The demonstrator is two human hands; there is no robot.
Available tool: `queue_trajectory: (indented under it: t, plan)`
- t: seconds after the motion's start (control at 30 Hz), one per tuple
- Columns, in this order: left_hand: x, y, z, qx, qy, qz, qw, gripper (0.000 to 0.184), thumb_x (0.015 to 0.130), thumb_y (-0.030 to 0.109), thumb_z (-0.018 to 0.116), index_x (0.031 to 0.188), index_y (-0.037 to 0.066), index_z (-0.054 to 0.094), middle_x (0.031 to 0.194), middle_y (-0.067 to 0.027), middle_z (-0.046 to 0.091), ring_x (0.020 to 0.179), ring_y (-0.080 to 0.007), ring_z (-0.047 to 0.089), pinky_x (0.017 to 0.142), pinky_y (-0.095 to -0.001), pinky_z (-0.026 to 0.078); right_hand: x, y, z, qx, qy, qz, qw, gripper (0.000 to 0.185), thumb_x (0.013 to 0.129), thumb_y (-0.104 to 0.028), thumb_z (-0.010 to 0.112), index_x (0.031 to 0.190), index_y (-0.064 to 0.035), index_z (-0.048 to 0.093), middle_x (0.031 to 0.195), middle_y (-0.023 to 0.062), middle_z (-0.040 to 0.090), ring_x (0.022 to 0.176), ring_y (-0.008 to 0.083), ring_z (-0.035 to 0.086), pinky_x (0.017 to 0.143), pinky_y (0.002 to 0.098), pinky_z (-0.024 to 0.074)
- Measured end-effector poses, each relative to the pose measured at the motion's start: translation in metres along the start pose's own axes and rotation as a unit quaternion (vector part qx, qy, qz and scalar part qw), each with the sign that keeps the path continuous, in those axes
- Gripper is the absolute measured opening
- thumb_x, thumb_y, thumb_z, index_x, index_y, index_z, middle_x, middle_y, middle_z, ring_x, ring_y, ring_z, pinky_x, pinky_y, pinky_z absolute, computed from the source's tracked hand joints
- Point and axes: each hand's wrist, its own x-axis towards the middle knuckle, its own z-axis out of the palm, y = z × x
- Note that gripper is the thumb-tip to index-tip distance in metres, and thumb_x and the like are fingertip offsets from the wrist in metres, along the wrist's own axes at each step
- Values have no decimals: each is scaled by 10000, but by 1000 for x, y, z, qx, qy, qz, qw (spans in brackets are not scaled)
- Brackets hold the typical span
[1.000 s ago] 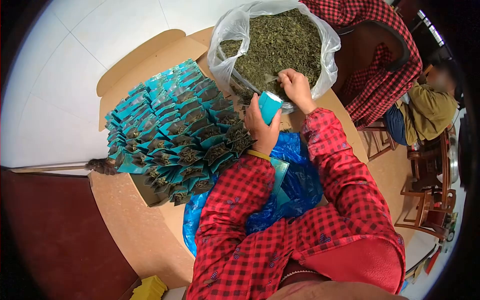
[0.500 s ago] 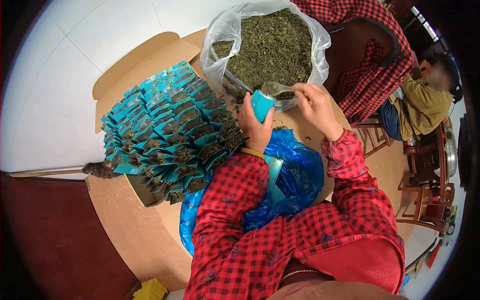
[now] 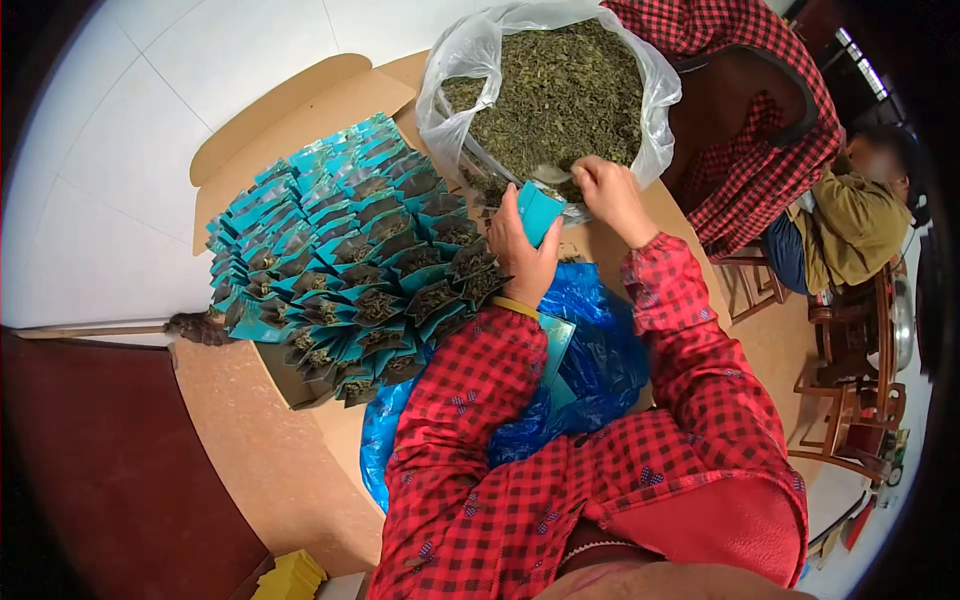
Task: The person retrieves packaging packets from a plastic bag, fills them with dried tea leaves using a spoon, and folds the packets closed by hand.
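My left hand (image 3: 523, 262) is closed around a small teal packet (image 3: 540, 212), held tilted by the near rim of a clear plastic bag (image 3: 660, 120). Dried leaves, like loose tea (image 3: 570, 85), fill that bag. Pinched in my right hand (image 3: 612, 196) is a spoon (image 3: 553, 175), its bowl just beyond the packet's top and over the leaves. Whether anything lies in the spoon cannot be made out. To the left, a cardboard box (image 3: 290, 95) holds rows of upright teal packets (image 3: 345, 235), many with leaves showing at their open tops.
A blue plastic bag (image 3: 605, 345) with flat teal packets (image 3: 555, 345) lies under my forearms. A chair (image 3: 740, 85) draped with red checked cloth stands beyond the leaf bag. Another person (image 3: 850, 215) sits at the right near wooden furniture. Something yellow (image 3: 290, 577) is at bottom left.
The spoon, which held leaves at the packet's mouth, has moved slightly up and away from it, over the bag. My left hand still holds the packet. The whole view has shifted a little.
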Motion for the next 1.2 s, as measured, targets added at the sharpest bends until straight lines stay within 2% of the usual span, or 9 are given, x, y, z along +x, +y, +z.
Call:
queue_trajectory:
  t: [0.13,0.3,0.53,0.63,0.7,0.8,0.93,1.07,1.2]
  plan:
    - [0,-1,-1,7,-3,-1,1000,760,798,187,757,1408,-15,351,1295,-251,521,1176,-412,507,986,-473,404,27,-4,23,59,75,17,995,172,907,-222,581,940,-87,683,799,194,667,776,393,652,683,483,513]
    - [0,-1,-1,-2,3,3,1000,760,798,180,757,1409,-14,349,1291,-249,524,1177,-413,505,985,-473,404,24,-8,11,101,98,10,990,174,914,-226,580,958,-88,677,809,193,670,793,385,658,679,474,514]
    - [0,-2,0,-11,6,9,1000,764,792,188,761,1404,-12,350,1270,-237,528,1148,-411,507,965,-485,400,-17,-31,-52,183,78,-11,980,127,922,-148,580,963,-52,652,764,162,661,697,377,640,641,425,517]
    - [-1,-2,1,-17,5,8,1000,789,779,210,769,1409,2,343,1256,-224,522,1120,-411,501,938,-514,386,-32,-46,-76,161,33,-33,986,105,898,-98,583,967,-51,646,776,145,655,699,358,632,640,415,518]
    - [0,0,0,-18,6,8,1000,761,787,190,766,1397,-14,358,1253,-235,536,1123,-405,521,955,-481,405,-39,-49,-80,148,13,-43,988,104,886,-73,585,969,-50,643,782,137,653,700,348,627,640,410,519]
    - [1,0,-1,-23,5,9,1000,758,792,189,763,1397,-15,356,1253,-235,538,1124,-405,521,956,-479,406,-43,-51,-77,3,26,-205,978,153,831,-34,595,973,-68,642,851,117,664,770,316,633,654,407,523]
    - [1,2,0,-38,-3,10,999,778,792,208,761,1410,-1,337,1256,-224,529,1122,-411,501,943,-505,389,-47,-68,-71,37,-11,-272,962,222,783,-4,593,983,-86,642,921,94,673,833,299,634,675,403,530]
    - [1,4,-3,-42,10,4,999,775,790,188,764,1406,-14,341,1243,-225,542,1123,-398,517,949,-481,402,-40,-67,-88,32,-1,-238,971,264,772,44,586,1013,-54,636,1005,106,678,920,309,633,760,393,528]
    - [-1,4,-2,-46,12,12,999,768,786,150,768,1401,-37,347,1226,-231,557,1119,-374,548,956,-438,430,-42,-67,-80,8,13,-264,964,240,782,-11,600,1000,-98,651,921,82,677,846,286,638,685,394,532]
